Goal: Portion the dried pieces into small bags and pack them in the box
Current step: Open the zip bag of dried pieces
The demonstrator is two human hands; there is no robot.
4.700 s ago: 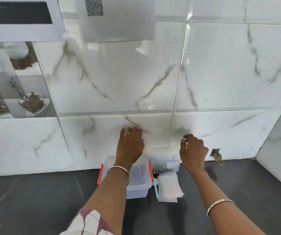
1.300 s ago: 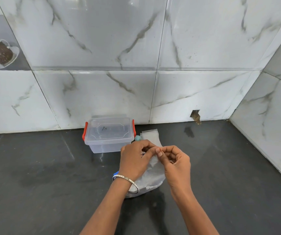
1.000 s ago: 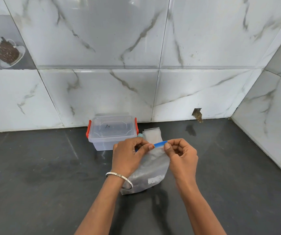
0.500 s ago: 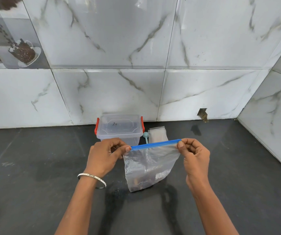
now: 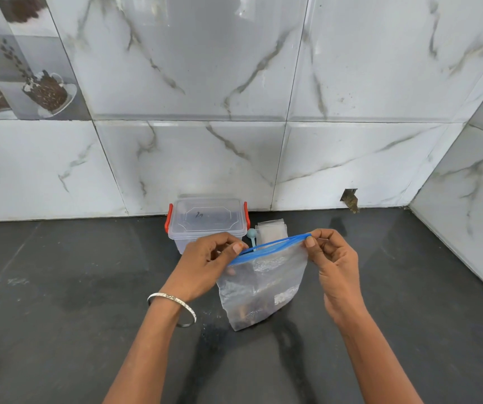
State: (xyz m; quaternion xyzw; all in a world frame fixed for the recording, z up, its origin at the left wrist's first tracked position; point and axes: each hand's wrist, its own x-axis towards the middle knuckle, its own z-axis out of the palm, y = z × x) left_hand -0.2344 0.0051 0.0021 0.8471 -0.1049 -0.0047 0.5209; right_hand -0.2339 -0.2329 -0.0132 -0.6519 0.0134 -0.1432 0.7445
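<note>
Currently | left hand fingers pinch left end of zip bag strip | right hand fingers pinch right end | bag upright, mouth slightly parted, dried pieces at bottom | lidded box behind, small bags and scoop beside it on tabletop

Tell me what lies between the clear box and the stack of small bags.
In the head view, a small light-blue scoop lies between the clear box and the stack of small bags.
</note>
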